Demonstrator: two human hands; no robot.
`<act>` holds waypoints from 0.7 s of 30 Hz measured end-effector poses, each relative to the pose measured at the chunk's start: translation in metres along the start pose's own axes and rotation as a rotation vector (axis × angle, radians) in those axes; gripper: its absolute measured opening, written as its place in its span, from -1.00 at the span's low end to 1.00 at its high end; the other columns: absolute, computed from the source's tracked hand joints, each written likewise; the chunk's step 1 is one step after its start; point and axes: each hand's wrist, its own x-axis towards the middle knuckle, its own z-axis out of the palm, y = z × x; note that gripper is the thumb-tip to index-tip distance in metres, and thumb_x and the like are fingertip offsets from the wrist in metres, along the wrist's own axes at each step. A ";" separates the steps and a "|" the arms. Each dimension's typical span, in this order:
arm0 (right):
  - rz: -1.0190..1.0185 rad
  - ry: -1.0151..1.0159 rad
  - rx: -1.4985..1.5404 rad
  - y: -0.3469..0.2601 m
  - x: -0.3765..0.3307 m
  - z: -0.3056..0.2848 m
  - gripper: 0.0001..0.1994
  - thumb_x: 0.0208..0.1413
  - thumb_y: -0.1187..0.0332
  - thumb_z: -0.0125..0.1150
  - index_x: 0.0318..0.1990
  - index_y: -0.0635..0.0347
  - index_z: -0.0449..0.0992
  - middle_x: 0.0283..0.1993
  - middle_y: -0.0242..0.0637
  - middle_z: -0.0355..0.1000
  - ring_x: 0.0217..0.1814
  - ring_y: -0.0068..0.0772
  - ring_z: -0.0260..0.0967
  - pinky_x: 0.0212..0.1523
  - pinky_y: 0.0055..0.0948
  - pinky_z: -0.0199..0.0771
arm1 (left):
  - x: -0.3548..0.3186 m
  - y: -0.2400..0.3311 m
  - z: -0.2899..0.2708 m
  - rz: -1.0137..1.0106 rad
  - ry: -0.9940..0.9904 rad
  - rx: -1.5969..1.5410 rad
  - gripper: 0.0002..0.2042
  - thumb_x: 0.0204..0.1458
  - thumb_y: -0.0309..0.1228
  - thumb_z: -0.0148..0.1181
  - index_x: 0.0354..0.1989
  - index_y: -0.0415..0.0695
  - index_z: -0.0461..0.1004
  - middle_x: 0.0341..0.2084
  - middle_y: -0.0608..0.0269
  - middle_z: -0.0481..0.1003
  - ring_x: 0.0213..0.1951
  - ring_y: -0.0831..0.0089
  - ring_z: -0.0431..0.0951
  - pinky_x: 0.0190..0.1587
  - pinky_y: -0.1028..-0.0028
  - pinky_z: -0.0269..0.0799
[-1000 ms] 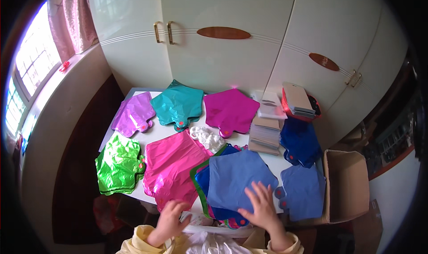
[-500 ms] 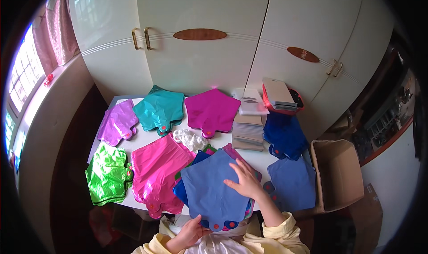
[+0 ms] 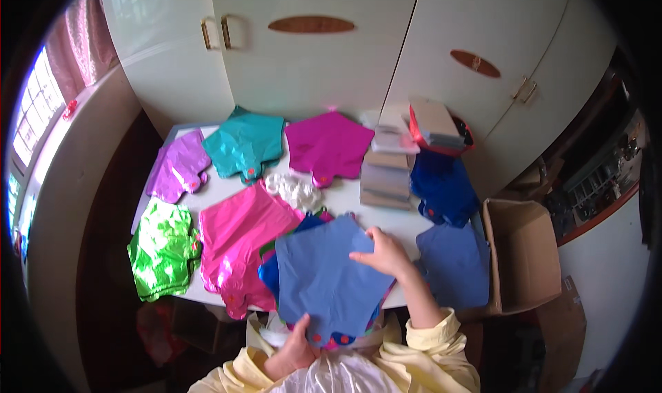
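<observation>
A stack of flat, five-cornered foil pieces that look like uninflated foil balloons lies in front of me, reaching over the table's near edge. Its top one is a matt blue foil balloon [image 3: 327, 272], with tabs carrying red dots at the bottom. My left hand [image 3: 298, 346] grips the lower edge, thumb on top and fingers underneath. At the upper right edge my right hand [image 3: 385, 253] is closed on the blue balloon, its thumb over the surface. Other colours peek out below, mainly at the left side. How many layers each hand holds is hidden.
Around the white table [image 3: 210, 198] lie pink [image 3: 241, 238], green [image 3: 162, 251], purple [image 3: 181, 164], teal [image 3: 245, 143] and magenta [image 3: 329, 144] foil balloons. White cord [image 3: 295, 191], stacked cards [image 3: 385, 182] and more blue balloons [image 3: 454, 263] sit nearby. An open cardboard box [image 3: 525, 255] stands right.
My right hand has gone from lying spread on the blue balloon to gripping its upper right edge. My left thumb has come over the lower edge. The whole view has tilted down slightly.
</observation>
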 end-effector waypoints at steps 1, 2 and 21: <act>-0.002 -0.008 0.016 -0.002 -0.001 0.000 -0.27 -0.22 -0.09 0.43 0.02 0.26 0.38 -0.08 -0.06 0.41 0.12 0.04 0.29 0.10 -0.20 0.32 | -0.002 0.000 -0.004 -0.031 -0.141 -0.113 -0.25 0.08 0.14 0.00 0.34 -0.05 0.00 0.25 0.06 0.23 0.24 0.05 0.25 0.30 -0.05 0.07; -0.061 0.033 -0.031 0.000 -0.003 -0.002 -0.35 -0.19 -0.06 0.42 -0.05 0.26 0.42 -0.08 -0.06 0.39 0.08 0.01 0.28 0.12 -0.21 0.27 | -0.002 0.000 -0.011 -0.056 -0.279 -0.230 -0.21 0.05 0.18 0.01 0.35 -0.04 -0.01 0.25 0.06 0.23 0.25 0.04 0.25 0.30 -0.06 0.07; -0.838 0.149 -0.112 -0.026 -0.147 0.006 -0.80 -0.09 0.24 0.32 -0.27 -0.05 0.51 -0.20 -0.45 0.30 -0.14 -0.45 0.28 -0.09 -0.35 0.25 | 0.008 -0.006 -0.020 -0.101 -0.288 -0.063 -0.31 -0.02 0.02 0.11 0.26 -0.07 0.16 0.16 0.10 0.30 0.19 0.15 0.27 0.20 0.07 0.13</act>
